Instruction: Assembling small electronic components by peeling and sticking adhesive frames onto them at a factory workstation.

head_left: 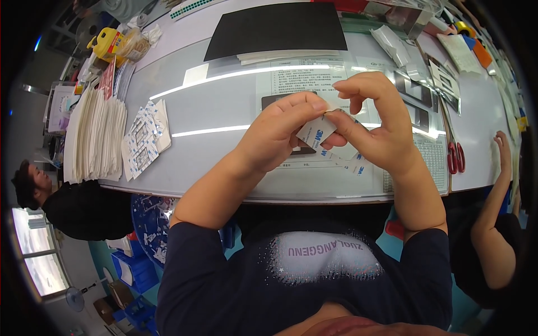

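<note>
We see the left hand (pixel 276 127) pinching a blue-printed adhesive piece (pixel 317 130) between thumb and forefinger; the right hand (pixel 388 127) touches its upper corner by thumb, grip indeterminable. Outward from these: adhesive frames (pixel 144 134), nine o'clock; black sheet (pixel 277 29), eleven; red-handled scissors (pixel 455 161), three.

The table (pixel 196 112) has a pale, shiny top, crossed by bright reflections. Toward its left end sits a stack of paper (pixel 98 134), with blue-and-white sticker sheets (pixel 151 119) just beside it. A black board (pixel 277 31) lies toward the far edge — white sheets (pixel 286 56) show under it — and red-handled scissors (pixel 450 152) lie at the right, near a grid-lined page (pixel 412 176)
</note>
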`<state>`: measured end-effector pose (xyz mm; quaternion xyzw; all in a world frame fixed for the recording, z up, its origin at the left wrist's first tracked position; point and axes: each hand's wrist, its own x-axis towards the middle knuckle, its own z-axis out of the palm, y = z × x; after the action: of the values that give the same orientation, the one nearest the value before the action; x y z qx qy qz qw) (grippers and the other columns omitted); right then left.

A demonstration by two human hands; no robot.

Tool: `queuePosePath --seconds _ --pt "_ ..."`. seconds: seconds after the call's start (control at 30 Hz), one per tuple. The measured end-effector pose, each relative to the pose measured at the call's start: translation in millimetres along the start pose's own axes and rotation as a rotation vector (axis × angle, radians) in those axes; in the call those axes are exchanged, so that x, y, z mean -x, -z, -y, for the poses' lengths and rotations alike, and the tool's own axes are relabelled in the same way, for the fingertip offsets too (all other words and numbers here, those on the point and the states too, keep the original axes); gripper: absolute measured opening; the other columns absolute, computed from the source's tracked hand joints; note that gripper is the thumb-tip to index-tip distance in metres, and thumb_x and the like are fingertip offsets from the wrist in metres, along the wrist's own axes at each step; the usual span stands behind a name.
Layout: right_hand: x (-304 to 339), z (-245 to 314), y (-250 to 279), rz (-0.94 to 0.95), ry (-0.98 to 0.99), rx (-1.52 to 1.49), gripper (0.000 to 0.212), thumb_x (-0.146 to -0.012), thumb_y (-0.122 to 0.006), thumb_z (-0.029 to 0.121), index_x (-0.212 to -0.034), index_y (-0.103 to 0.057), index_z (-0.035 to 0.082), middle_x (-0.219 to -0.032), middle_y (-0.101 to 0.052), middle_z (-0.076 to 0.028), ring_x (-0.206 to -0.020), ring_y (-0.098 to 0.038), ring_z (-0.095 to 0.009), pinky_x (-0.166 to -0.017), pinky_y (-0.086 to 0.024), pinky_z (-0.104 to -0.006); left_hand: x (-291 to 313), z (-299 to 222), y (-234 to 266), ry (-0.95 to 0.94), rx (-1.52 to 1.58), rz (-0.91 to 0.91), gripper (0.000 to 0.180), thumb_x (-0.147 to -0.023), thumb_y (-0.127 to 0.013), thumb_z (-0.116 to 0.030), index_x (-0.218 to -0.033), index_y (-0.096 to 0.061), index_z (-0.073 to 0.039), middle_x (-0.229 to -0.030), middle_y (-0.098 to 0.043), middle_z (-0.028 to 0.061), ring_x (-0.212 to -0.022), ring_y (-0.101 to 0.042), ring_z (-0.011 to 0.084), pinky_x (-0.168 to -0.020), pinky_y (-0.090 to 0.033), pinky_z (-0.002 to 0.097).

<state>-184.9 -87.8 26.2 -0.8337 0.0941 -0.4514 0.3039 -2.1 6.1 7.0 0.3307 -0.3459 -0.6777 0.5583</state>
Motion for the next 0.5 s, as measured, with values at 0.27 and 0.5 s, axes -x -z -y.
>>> queuePosePath --seconds 0.27,0.5 --pt "3 -12 3 0.031 0.247 0.151 0.031 -0.075 -0.081 -0.004 -0.102 -0.072 0.008 -0.099 -0.065 -0.007 -0.082 -0.062 -0.018 -0.069 -0.049 -0.0291 -2 -7 -1 0.091 -0.032 -0.087 0.026 -0.105 -0.047 -0.022 -0.109 -0.061 0.000 -0.104 -0.068 0.0138 -0.092 -0.071 0.0238 -0.080 -0.058 0.0353" --pt "1 -5 6 -0.020 0.468 0.212 0.029 -0.073 -0.081 0.004 -0.100 -0.071 0.010 -0.097 -0.067 -0.003 -0.085 -0.064 -0.022 -0.073 -0.051 -0.0345 -7 -4 15 0.063 -0.211 0.031 0.022 -0.104 -0.054 -0.023 -0.100 -0.063 -0.004 -0.093 -0.066 0.0057 -0.077 -0.064 0.0137 -0.069 -0.053 0.0279"
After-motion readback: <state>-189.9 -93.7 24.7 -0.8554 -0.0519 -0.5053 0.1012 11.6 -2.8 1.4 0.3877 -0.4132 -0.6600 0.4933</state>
